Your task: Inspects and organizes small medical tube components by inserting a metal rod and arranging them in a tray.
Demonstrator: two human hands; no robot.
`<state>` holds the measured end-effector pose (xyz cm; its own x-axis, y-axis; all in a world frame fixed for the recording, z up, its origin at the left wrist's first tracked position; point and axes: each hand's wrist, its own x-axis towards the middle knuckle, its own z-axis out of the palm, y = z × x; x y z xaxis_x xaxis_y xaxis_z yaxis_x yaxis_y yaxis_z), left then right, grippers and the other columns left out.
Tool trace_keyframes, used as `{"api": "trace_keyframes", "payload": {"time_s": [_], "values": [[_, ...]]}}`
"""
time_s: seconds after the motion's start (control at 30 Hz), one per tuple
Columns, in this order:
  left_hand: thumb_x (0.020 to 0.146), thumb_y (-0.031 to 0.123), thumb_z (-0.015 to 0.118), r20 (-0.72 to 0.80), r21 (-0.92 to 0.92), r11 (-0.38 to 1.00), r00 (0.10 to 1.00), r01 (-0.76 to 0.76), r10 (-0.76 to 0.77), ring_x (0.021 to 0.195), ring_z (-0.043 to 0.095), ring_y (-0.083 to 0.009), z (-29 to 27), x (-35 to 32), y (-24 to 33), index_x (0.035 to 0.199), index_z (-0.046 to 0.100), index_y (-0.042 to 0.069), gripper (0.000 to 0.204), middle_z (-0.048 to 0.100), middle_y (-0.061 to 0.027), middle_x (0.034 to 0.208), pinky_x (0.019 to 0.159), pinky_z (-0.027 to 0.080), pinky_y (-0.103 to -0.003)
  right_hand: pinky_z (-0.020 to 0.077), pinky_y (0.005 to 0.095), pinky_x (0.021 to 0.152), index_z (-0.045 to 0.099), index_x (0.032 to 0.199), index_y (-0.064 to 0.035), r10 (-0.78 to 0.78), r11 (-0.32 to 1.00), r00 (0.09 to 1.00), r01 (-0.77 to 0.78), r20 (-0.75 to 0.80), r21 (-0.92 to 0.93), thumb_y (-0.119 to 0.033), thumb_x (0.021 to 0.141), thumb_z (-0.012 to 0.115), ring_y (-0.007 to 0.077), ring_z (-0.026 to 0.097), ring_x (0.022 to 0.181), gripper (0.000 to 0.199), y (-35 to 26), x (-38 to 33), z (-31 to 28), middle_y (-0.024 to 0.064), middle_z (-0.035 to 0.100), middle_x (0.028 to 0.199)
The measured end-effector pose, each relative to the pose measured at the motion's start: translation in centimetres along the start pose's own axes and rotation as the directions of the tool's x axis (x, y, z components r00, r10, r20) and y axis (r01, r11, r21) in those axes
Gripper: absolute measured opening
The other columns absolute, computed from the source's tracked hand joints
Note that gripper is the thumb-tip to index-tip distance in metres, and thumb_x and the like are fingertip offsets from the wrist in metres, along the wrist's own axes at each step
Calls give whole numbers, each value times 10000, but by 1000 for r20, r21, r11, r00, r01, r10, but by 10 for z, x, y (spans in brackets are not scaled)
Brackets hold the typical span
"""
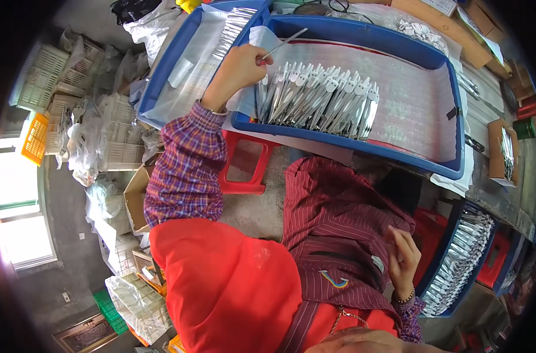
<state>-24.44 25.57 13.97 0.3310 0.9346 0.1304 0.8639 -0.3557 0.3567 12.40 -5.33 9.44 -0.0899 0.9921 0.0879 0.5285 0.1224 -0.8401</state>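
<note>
My left hand (241, 72) is closed around one end of a slim metal strip (285, 45), which points up and to the right over the blue tray's near-left corner. Just below it, a dense row of slim silver metal pieces with white, rounded ends (318, 97) leans in the blue tray (345, 139). Whether the held strip is the same kind as those pieces, I cannot tell. My right hand (403, 257) is raised beside the striped apron (344, 229), its fingers loosely bent and nothing visible in them.
Left of the tray is another blue tray (152, 97) with metal strips (235, 28). A red stool (244, 187) stands below the table. At the right are a blue bin of metal pieces (459, 262) and a small cardboard box (504, 153). Crates (44, 76) stack at the left.
</note>
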Motion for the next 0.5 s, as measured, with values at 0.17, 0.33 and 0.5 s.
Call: {"api": "trace_keyframes", "payload": {"time_s": [0.17,0.33,0.5], "values": [[728,123,563,93,-218,950,974,221,-205,530,563,-89,-19,-23,18,969,670,5,289,581,-49,630,497,445,-254,486,252,720,613,1055,35,38,998,993,-42,109,40,120,752,555,213,635,848,320,-1,8,3,133,632,943],[746,99,578,13,-277,945,984,174,-177,506,545,-73,-20,-31,7,992,661,2,277,585,-22,633,486,433,-232,483,275,693,610,1051,21,-7,998,994,-1,108,65,92,764,558,242,630,815,300,9,-1,9,139,631,936],[762,82,611,-50,-297,939,979,175,-198,505,530,-48,-23,-41,5,995,659,4,250,585,-8,639,478,418,-202,476,299,663,606,985,18,47,999,991,-49,125,15,63,767,569,272,620,774,225,10,-11,12,144,610,874]]}}
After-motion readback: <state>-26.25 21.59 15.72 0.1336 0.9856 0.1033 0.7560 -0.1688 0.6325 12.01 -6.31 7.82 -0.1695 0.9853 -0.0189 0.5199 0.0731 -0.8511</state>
